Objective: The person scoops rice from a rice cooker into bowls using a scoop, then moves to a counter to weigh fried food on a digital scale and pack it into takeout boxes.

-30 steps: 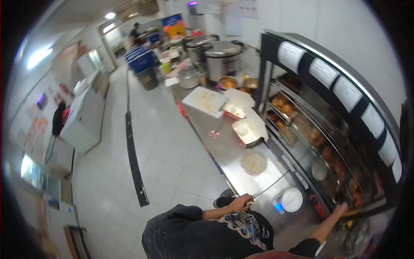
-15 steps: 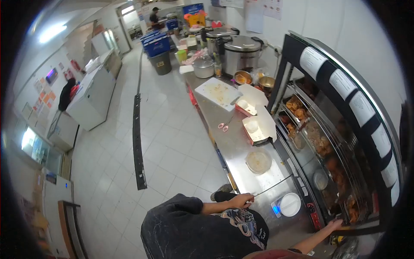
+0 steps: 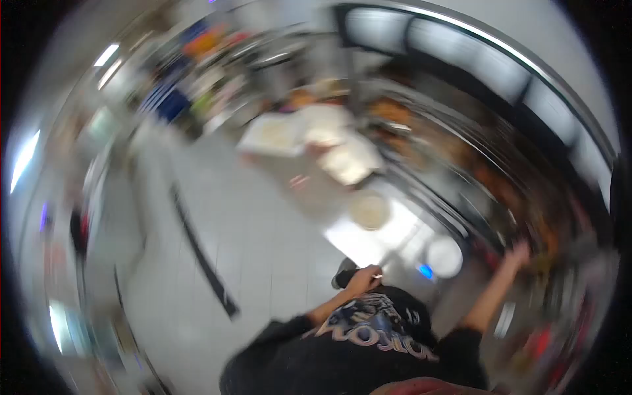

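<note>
Black-framed cabinet (image 3: 465, 82) — right hand (image 3: 519, 254) by it, grip too blurred to tell; left hand (image 3: 366, 281) curled, hold unclear.

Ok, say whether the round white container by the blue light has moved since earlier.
No: despite blur, the container keeps its place beside the black-framed glass cabinet.
</note>
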Demonstrator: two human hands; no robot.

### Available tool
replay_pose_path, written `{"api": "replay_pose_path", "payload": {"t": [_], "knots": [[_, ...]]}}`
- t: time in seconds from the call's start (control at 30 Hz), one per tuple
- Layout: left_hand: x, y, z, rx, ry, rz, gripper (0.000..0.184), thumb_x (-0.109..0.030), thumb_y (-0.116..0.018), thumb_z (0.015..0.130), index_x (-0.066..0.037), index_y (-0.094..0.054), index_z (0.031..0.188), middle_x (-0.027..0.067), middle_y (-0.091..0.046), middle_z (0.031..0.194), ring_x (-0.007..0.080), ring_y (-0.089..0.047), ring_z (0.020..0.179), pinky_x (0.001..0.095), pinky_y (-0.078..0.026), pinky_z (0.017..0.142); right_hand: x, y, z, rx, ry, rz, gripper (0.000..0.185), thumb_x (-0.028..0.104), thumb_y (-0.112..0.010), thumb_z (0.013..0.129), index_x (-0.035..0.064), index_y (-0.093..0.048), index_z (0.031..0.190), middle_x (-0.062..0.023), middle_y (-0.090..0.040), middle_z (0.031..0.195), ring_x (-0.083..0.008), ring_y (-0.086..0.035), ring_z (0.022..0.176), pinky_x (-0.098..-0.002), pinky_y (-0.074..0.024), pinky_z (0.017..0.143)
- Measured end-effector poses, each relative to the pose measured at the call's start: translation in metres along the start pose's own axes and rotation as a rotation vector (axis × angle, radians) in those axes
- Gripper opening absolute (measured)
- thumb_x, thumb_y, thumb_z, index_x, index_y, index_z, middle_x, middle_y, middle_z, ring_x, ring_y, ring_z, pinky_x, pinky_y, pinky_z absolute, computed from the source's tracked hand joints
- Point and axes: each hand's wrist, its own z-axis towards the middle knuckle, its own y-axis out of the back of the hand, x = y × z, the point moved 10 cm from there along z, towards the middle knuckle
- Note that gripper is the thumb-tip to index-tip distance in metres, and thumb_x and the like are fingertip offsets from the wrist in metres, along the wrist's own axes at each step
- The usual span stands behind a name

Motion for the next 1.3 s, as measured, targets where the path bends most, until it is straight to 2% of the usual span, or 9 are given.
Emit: {"api": "replay_pose_path", "payload": {"t": [0.07,0.13,0.17,0.2,0.27,0.5,0.77,1.07,1.3], "knots": [[0.014,-0.011,-0.001,0.054,0.072,-0.059,0.024,-0.012,-0.066,0.087,-0.006,-0.062,0.11,0.0113,-0.066,0.094,0.0221,-0.064,0.074,0.0334,-0.052,0.069,0.044,-0.01,-0.071,-0.003,0.151,0.116,0.033,0.015,-0.049,0.095,0.0023,-0.058,0.123,-0.0152,-0.063,0.114,-0.0264,-0.063,0.099,-0.04,-0.0513,0.082],[0.032,-0.023,-0.006,0.147,0.135,-0.139,0.021,-0.01,-0.066,0.089,-0.004,-0.062,0.109,0.0089,-0.067,0.092,0.0162,-0.063,0.074,0.0297,-0.052,0.069,0.059,0.009,-0.105,-0.053,0.321,0.026,0.014,0.005,-0.05,0.088,0.0061,-0.063,0.095,-0.0045,-0.061,0.084,-0.0172,-0.057,0.073,-0.033,-0.047,0.063],[0.022,-0.018,-0.005,0.155,0.15,-0.171,0.018,-0.008,-0.065,0.09,-0.003,-0.062,0.106,0.0078,-0.067,0.09,0.014,-0.062,0.074,0.0286,-0.051,0.07,0.053,0.019,-0.111,-0.056,0.361,0.168,0.018,-0.004,-0.052,0.083,0.0064,-0.063,0.094,-0.0033,-0.058,0.078,-0.0131,-0.053,0.067,-0.029,-0.0424,0.055],[0.009,-0.016,-0.005,0.124,0.159,-0.323,0.012,-0.006,-0.065,0.09,-0.003,-0.061,0.102,0.0067,-0.068,0.087,0.0127,-0.062,0.074,0.027,-0.05,0.07,0.067,0.011,-0.152,-0.087,0.339,0.224,0.008,0.001,-0.057,0.09,0.0038,-0.059,0.084,-0.0052,-0.06,0.077,-0.0124,-0.053,0.061,-0.026,-0.0435,0.053],[-0.01,-0.024,0.007,0.27,0.127,-0.261,0.011,-0.006,-0.064,0.091,-0.003,-0.061,0.1,0.0071,-0.068,0.086,0.0129,-0.062,0.074,0.0266,-0.05,0.068,0.061,0.026,-0.168,-0.103,0.359,0.204,0.018,0.012,-0.062,0.095,0.0077,-0.048,0.086,-0.0016,-0.055,0.07,-0.0097,-0.05,0.056,-0.0241,-0.0397,0.05],[-0.154,-0.068,0.065,0.704,-0.05,-0.146,0.016,-0.016,-0.065,0.092,-0.002,-0.063,0.1,0.0089,-0.068,0.082,0.0161,-0.063,0.07,0.028,-0.051,0.059,0.074,0.042,-0.215,-0.093,0.31,0.202,0.016,0.007,-0.063,0.091,0.007,-0.048,0.085,-0.0024,-0.054,0.069,-0.009,-0.05,0.056,-0.0229,-0.0385,0.049],[-0.276,-0.144,0.088,0.95,-0.178,-0.327,0.016,-0.018,-0.064,0.094,-0.005,-0.062,0.103,0.0029,-0.066,0.089,0.0116,-0.061,0.082,0.0265,-0.049,0.069,0.107,0.055,-0.245,-0.343,0.347,-0.005,0.017,0.01,-0.064,0.085,0.0098,-0.047,0.082,0.0013,-0.054,0.068,-0.0077,-0.048,0.049,-0.0227,-0.0365,0.039],[-0.236,-0.162,0.055,1.059,-0.055,-0.408,0.017,-0.017,-0.062,0.095,-0.006,-0.06,0.108,0.003,-0.064,0.089,0.0116,-0.06,0.08,0.0259,-0.048,0.068,0.088,0.131,-0.285,-0.199,0.316,-0.059,0.006,0.009,-0.059,0.085,0.0058,-0.059,0.09,0.0019,-0.058,0.069,-0.0059,-0.05,0.05,-0.0222,-0.0349,0.038],[-0.219,-0.156,0.06,0.981,0.205,-0.606,0.021,-0.017,-0.056,0.099,-0.005,-0.054,0.116,0.0072,-0.064,0.094,0.0147,-0.062,0.08,0.0277,-0.05,0.067,0.062,0.148,-0.356,-0.109,0.232,0.007,0.028,0.003,-0.059,0.084,0.0036,-0.061,0.111,0.0004,-0.064,0.084,-0.0052,-0.055,0.06,-0.024,-0.0414,0.044]]}}
